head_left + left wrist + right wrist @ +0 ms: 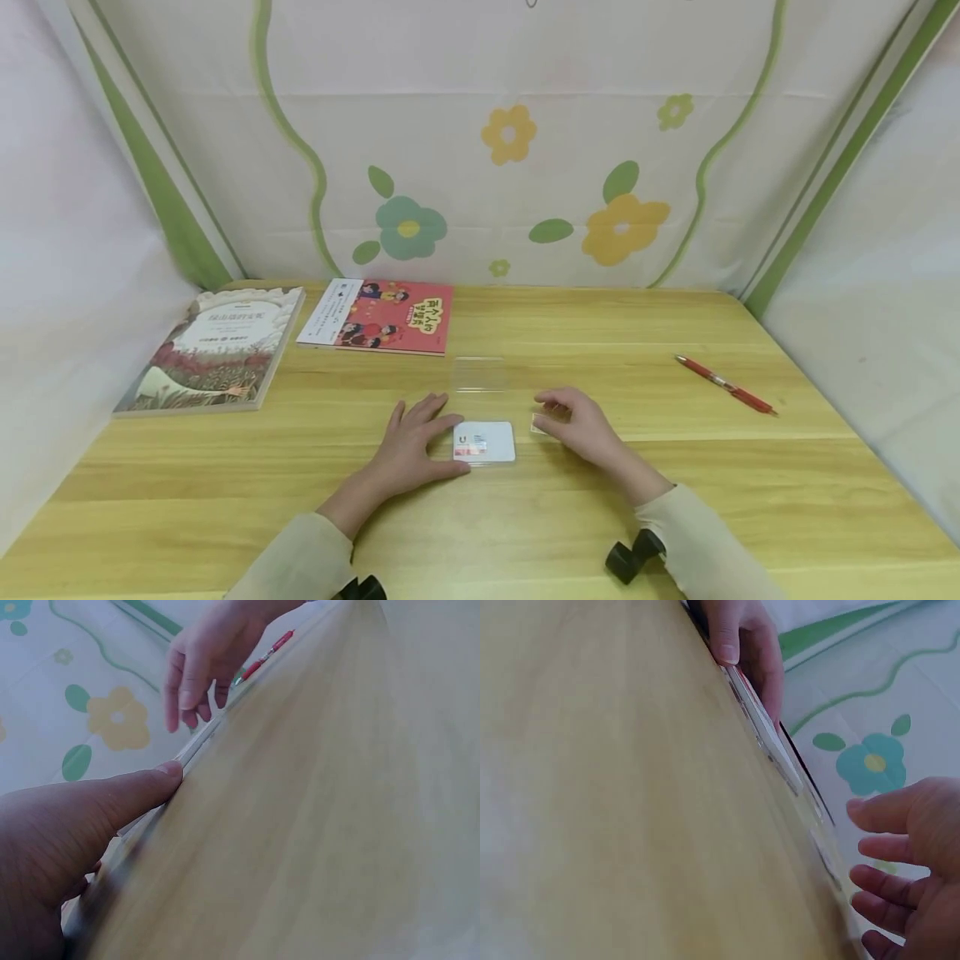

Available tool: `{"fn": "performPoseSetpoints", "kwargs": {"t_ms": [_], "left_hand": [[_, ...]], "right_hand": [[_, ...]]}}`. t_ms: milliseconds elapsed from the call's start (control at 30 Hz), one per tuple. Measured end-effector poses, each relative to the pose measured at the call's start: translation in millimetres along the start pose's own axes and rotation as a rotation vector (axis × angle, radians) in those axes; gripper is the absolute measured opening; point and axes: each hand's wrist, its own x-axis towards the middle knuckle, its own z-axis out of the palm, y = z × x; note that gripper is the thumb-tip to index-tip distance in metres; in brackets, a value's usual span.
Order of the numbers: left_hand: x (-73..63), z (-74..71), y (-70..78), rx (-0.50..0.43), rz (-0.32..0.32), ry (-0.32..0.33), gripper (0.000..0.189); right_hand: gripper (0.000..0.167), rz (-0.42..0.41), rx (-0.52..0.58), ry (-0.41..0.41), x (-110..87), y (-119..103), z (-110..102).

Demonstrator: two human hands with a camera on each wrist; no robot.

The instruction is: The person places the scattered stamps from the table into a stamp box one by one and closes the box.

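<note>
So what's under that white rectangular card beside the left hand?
A clear, plastic-looking edge peeks out along the near side of the white rectangular card. The rest beneath is covered, so I can't tell.

Near the visible edge of the pale wood-grained surface, your left hand is pinching a thin, flat white piece, its thumb touching the near side. A small, thin pale piece is lying further along that edge, near your right hand, whose fingers are spreading apart. A white curtain with a teal, yellow-centred flower is hanging beyond.
</note>
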Motion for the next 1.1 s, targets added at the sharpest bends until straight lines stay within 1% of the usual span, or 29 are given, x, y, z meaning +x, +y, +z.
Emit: {"fn": "performPoseSetpoints", "kwargs": {"t_ms": [100, 200, 367, 600, 733, 1000, 1100], "left_hand": [[0.5, 0.0, -0.7, 0.001, -0.005, -0.004, 0.068], [0.7, -0.2, -0.4, -0.001, -0.010, -0.009, 0.069], [0.8, -0.1, 0.2, -0.005, -0.008, -0.012, 0.068], [0.2, 0.5, 0.1, 0.002, -0.017, -0.014, 0.068], [0.3, -0.4, 1.1, -0.004, -0.022, -0.017, 0.068], [0.1, -0.9, 1.5, 0.002, -0.019, -0.014, 0.067], [0.2, -1.4, 2.2, -0.004, -0.018, -0.015, 0.067]], "right_hand": [[0.030, 0.012, -0.060, 0.013, -1.3, 8, 0], [0.028, 0.002, -0.123, 0.031, -2.0, 12, 0], [0.025, -0.001, -0.165, 0.031, -2.9, 14, 2], [0.019, 0.008, -0.196, 0.022, -3.1, 13, 3], [0.016, 0.008, -0.195, 0.012, -3.4, 13, 4], [0.011, -0.060, -0.179, -0.009, -4.2, 16, 4], [0.011, -0.072, -0.171, -0.020, -3.9, 16, 5]]}}
